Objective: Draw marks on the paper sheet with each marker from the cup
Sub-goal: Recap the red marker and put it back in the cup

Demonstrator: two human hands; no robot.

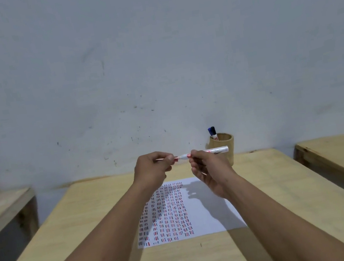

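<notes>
A white marker with red trim (215, 151) lies level in the air above the table, its barrel gripped by my right hand (208, 169). My left hand (152, 169) pinches the red cap (175, 159) at the marker's left end; whether cap and tip touch I cannot tell. Below lies the white paper sheet (213, 209), its left half filled with rows of short red, dark and blue strokes. A wooden cup (225, 144) stands behind my right hand, with a blue-capped marker (212, 133) sticking out of it.
The sheet rests on a light wooden table (92, 233) against a grey wall. Other wooden tables stand at the left (3, 209) and at the right (340, 160), with gaps between.
</notes>
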